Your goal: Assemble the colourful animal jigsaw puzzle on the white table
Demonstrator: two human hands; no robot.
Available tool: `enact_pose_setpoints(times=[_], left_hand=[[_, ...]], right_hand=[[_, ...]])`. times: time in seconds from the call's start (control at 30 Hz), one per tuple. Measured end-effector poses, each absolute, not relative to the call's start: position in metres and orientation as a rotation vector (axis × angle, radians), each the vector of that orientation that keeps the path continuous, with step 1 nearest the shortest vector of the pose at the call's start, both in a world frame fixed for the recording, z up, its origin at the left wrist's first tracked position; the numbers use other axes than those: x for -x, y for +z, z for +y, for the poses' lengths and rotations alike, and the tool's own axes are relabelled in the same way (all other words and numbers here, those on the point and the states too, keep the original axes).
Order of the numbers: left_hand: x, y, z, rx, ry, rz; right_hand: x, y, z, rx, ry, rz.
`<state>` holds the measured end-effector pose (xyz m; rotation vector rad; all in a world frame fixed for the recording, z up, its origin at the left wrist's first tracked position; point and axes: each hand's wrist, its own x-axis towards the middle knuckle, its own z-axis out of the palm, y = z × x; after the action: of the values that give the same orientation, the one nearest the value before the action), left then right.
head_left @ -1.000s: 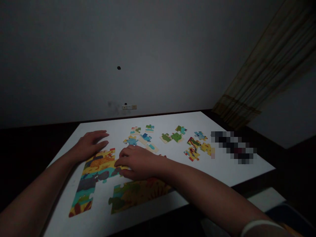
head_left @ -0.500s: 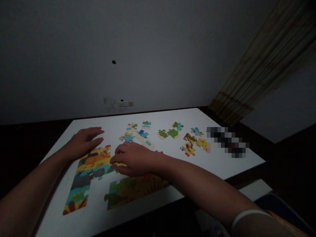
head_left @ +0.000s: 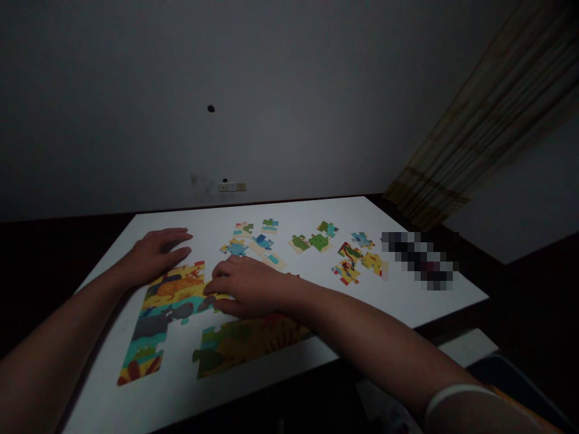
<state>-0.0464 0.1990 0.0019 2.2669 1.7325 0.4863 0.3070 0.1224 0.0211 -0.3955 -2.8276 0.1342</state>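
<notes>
White table (head_left: 407,283), dim light. Left to right:

Left hand (head_left: 156,252): fingers together, flat, palm down on the top-left corner of the assembled puzzle section (head_left: 160,313), near the table's left edge.

Assembled puzzle section: an L along the left and near side; its lower strip (head_left: 246,340) lies close to the front edge.

Right hand (head_left: 246,288): palm down, fingers curled onto the section's inner edge; whether it pinches a piece cannot be told.

Loose pieces (head_left: 316,244): scattered behind and right of the hands, bare tabletop between clusters.

Blurred patch (head_left: 420,259): by the right edge.
</notes>
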Motion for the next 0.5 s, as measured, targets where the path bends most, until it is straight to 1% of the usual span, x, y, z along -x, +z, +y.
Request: enact_pose_setpoints(times=[0.1, 0.17, 0.23, 0.37, 0.5], left_hand=[[0.048, -0.001, 0.200, -2.278, 0.500, 1.724], [0.048, -0.003, 0.201, -2.276, 0.506, 1.727], [0.047, -0.003, 0.201, -2.269, 0.511, 1.732], [0.042, -0.001, 0.200, -2.263, 0.505, 1.730], [0.036, 0.001, 0.198, -2.237, 0.521, 1.773]], right_hand=[[-0.310, 0.033, 0.120, 0.394, 0.201, -2.828], [-0.319, 0.050, 0.119, 0.433, 0.263, -2.833], [-0.336, 0.073, 0.117, 0.584, 0.319, -2.793], [-0.396, 0.116, 0.108, 1.092, 0.418, -2.705], [-0.466, 0.126, 0.092, 1.683, 0.570, -2.682]])
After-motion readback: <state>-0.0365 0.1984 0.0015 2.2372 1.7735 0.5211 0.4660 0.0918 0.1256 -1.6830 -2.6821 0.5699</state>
